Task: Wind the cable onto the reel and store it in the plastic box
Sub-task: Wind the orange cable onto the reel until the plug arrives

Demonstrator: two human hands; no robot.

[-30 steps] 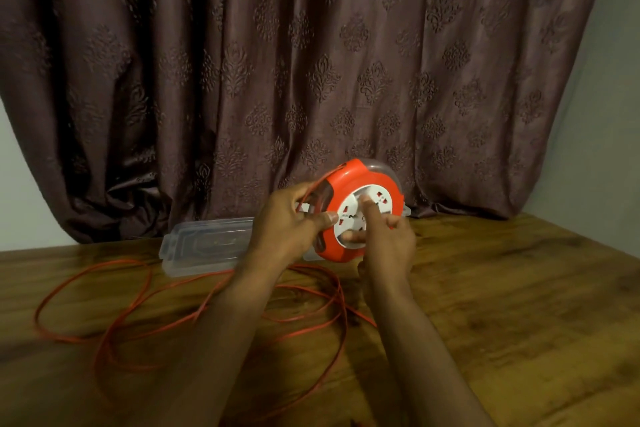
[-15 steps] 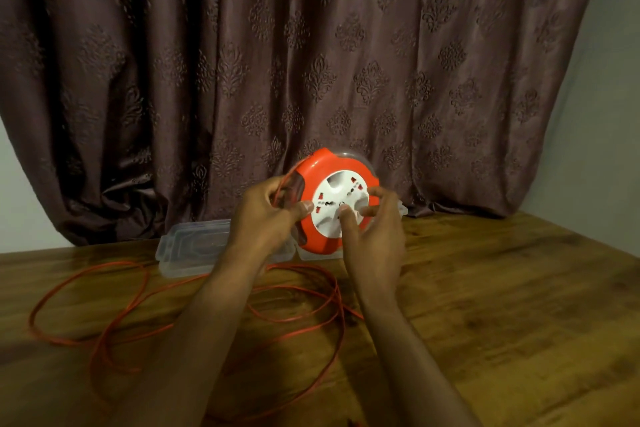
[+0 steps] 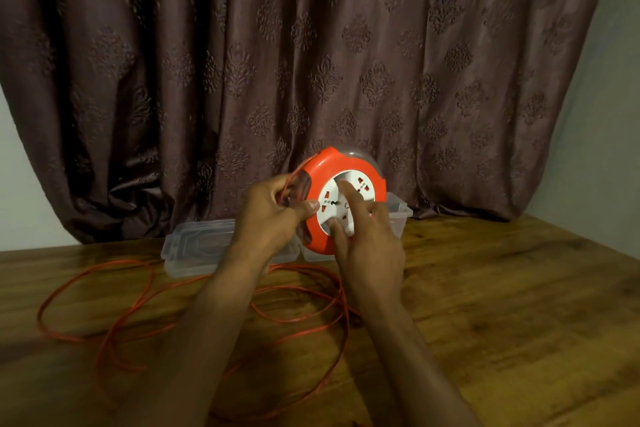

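An orange cable reel (image 3: pixel 323 168) with a white socket face is held upright above the table. My left hand (image 3: pixel 273 218) grips its left rim, thumb pressed on the orange front. My right hand (image 3: pixel 367 236) has its fingers spread on the white socket disc. The thin orange cable (image 3: pixel 121 315) lies in loose loops on the wooden table below and left of my arms, one strand running up to the reel beside my left hand. A clear plastic box (image 3: pixel 398 215) stands behind the reel, partly hidden. Its clear lid (image 3: pixel 194 250) lies flat to the left.
The wooden table (image 3: pixel 502 305) ends at a dark patterned curtain (image 3: pixel 311 62) along the back. A pale wall shows at the right. Cable loops cover the table's left and middle front.
The reel has stayed in both hands at about the same place. My right fingers have shifted round on the white disc, the index now reaching toward its upper part.
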